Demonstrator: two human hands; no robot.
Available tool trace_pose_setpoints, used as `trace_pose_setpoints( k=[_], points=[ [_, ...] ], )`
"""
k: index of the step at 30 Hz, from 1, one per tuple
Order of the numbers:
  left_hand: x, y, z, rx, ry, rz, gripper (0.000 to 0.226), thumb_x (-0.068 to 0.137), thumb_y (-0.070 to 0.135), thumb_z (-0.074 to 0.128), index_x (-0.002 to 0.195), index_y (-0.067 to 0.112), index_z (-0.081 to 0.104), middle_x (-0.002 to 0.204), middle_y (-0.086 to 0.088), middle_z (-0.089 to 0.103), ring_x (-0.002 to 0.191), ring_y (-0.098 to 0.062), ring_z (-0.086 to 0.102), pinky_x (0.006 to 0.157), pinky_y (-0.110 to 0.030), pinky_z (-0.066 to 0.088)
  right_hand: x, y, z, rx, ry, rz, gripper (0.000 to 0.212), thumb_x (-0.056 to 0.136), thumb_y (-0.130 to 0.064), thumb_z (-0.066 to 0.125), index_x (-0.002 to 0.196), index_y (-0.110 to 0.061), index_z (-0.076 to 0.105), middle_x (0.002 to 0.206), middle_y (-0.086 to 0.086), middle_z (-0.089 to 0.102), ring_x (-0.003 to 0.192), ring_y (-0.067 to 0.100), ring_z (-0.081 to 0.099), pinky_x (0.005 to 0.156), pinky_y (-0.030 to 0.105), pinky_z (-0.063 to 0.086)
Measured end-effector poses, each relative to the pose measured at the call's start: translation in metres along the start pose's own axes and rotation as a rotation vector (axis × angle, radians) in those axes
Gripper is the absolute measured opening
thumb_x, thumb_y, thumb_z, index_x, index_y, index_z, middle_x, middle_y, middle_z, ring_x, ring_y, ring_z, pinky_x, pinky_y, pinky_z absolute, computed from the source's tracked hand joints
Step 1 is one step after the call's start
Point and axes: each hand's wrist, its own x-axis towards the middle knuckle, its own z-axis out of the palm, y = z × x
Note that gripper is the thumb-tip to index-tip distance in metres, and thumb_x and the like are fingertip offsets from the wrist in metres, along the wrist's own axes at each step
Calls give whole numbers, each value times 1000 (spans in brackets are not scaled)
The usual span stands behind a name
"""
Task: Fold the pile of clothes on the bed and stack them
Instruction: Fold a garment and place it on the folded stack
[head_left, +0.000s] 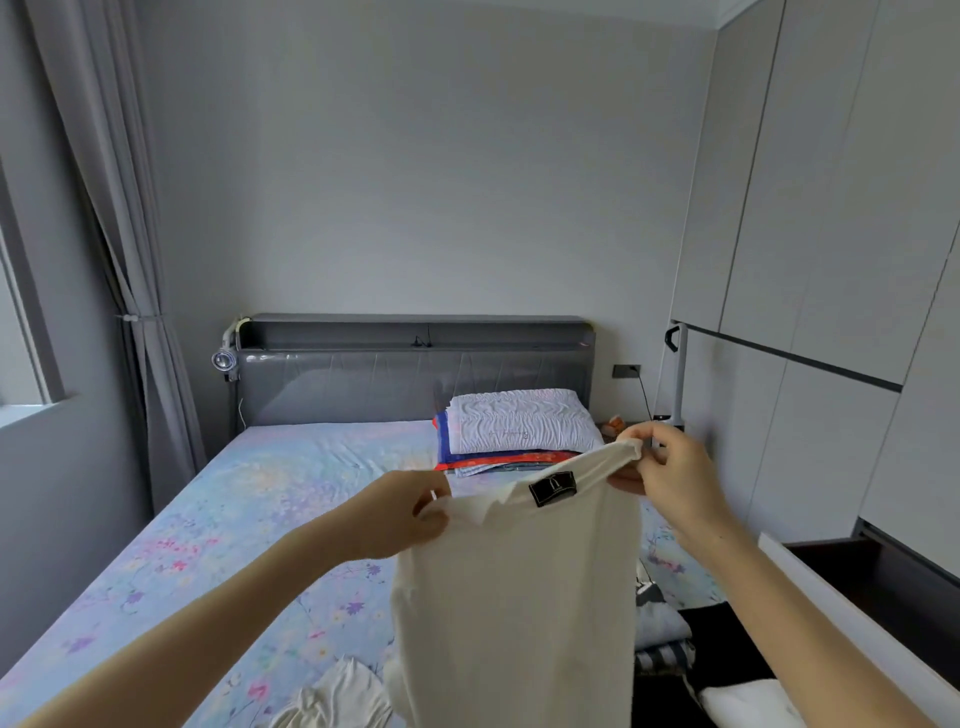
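Observation:
I hold a white shirt (519, 597) up in the air over the bed, its black neck label facing me. My left hand (400, 514) pinches the left shoulder edge. My right hand (670, 478) pinches the right shoulder edge, higher up. The shirt hangs down and hides the bed behind it. Another white garment (332, 701) lies crumpled on the floral sheet (218, 545) at the bottom. Folded grey and striped clothes (662, 634) lie stacked to the right of the hanging shirt, partly hidden by it.
A white pillow (519, 421) rests on folded red and blue bedding by the grey headboard (363, 374). Curtains hang on the left, wardrobe doors stand on the right. A dark ledge with a white edge (852, 613) runs along the bed's right side.

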Motion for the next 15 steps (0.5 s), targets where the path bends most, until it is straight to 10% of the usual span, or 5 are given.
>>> trace_pose_setpoints(
  k=[6, 10, 15],
  points=[
    [10, -23, 35, 66, 96, -134, 25, 96, 11, 42, 72, 13, 46, 72, -1, 49, 68, -17, 45, 55, -18, 28, -4, -13, 20, 163, 112, 27, 17, 87, -11, 57, 76, 1, 63, 72, 14, 66, 74, 24, 66, 72, 36, 55],
    [19, -8, 52, -546, 341, -352, 29, 97, 3, 33, 90, 16, 59, 82, 0, 56, 77, -18, 50, 58, -18, 37, -5, -14, 49, 2, 218, 6, 37, 83, -35, 68, 65, -4, 57, 59, 1, 55, 57, 12, 48, 57, 25, 40],
    [16, 5, 40, -690, 524, -327, 14, 98, 21, 44, 94, 16, 56, 85, 2, 58, 77, -13, 52, 66, -26, 41, 10, 0, 64, 108, 265, 271, 19, 78, 2, 67, 94, -6, 60, 86, 4, 59, 70, 14, 56, 57, 23, 47]
  ],
)
